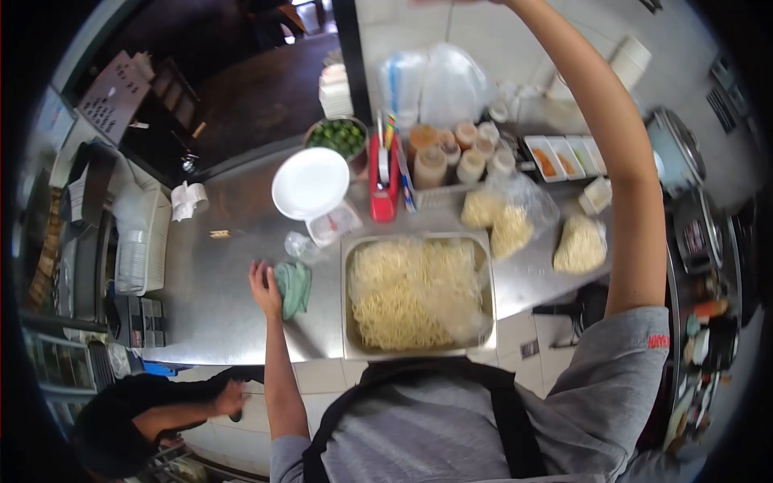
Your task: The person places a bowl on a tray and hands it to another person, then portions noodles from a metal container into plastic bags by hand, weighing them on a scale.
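Observation:
My left hand [266, 290] is over the steel counter with its fingers stretched out and apart. Right beside its thumb side lies a crumpled green cloth [293, 287]. Overhead, my right arm reaches to the top edge of the view, where only a blurred sliver of my right hand [455, 2] shows; its fingers are mostly cut off. Directly in front of my body is a steel tray [348, 322] of pale yellow noodles [403, 318], with clear plastic bags over parts of them. A white plate [311, 183] sits on a small scale [334, 224] behind it.
Bagged noodles [580, 244] lie right of the tray. Behind stand sauce bottles [431, 167], a red tape dispenser [384, 181] and a bowl of green limes [336, 138]. A white basket [153, 241] is at left. Another person's arm [189, 414] shows at lower left.

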`<action>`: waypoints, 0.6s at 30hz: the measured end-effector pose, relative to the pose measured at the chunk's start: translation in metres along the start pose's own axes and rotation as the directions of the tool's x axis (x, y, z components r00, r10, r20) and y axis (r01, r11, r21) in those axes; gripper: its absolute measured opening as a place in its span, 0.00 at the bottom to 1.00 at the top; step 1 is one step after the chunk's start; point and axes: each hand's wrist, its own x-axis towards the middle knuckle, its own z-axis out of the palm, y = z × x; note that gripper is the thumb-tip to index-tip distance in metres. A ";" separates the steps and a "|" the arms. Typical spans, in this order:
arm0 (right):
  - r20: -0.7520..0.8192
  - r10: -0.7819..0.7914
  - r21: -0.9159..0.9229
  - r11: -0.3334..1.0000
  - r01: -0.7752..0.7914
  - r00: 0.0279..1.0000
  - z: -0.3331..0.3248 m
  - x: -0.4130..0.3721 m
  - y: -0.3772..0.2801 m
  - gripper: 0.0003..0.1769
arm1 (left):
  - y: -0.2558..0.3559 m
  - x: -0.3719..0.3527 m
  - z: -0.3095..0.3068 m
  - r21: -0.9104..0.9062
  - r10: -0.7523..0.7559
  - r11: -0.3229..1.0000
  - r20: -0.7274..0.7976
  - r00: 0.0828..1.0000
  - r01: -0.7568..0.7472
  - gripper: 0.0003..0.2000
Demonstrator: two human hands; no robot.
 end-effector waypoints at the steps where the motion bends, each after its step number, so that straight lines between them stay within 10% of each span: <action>1: 0.176 -0.103 -0.047 0.993 0.113 0.979 0.033 -0.022 -0.022 0.25 | 0.007 -0.005 -0.004 -0.122 -0.027 0.992 0.006 1.000 0.028 0.17; 2: 0.343 -0.195 -0.073 0.970 0.233 0.919 0.063 -0.045 -0.044 0.24 | 0.014 -0.010 -0.008 -0.096 0.035 0.995 0.033 0.999 -0.032 0.16; 3: 0.639 0.124 -0.063 0.992 -0.109 0.759 0.046 -0.095 -0.153 0.28 | 0.024 -0.018 -0.010 0.011 0.136 0.990 0.090 0.987 -0.137 0.16; 4: 0.728 0.159 -0.111 0.987 -0.114 0.668 0.070 -0.113 -0.172 0.35 | 0.034 -0.029 -0.013 0.108 0.231 0.963 0.152 0.961 -0.248 0.16; 6: 0.617 0.177 -0.212 0.976 -0.055 0.767 0.095 -0.163 -0.231 0.29 | 0.021 -0.044 -0.012 0.112 0.362 0.911 0.241 0.900 -0.397 0.14; 11: 0.486 0.085 -0.002 0.995 -0.096 0.870 0.134 -0.239 -0.278 0.14 | 0.026 -0.027 -0.009 0.045 0.167 0.978 0.413 0.895 -0.203 0.08; 16: 0.525 0.553 -0.131 0.804 -0.581 0.647 0.212 -0.315 -0.273 0.08 | 0.120 -0.009 -0.024 0.126 0.313 0.880 0.570 0.760 -0.458 0.11; 18: 0.442 0.676 -0.226 0.720 -0.657 0.589 0.253 -0.338 -0.275 0.11 | 0.191 -0.019 -0.009 -0.149 0.472 0.868 0.542 0.695 -0.473 0.18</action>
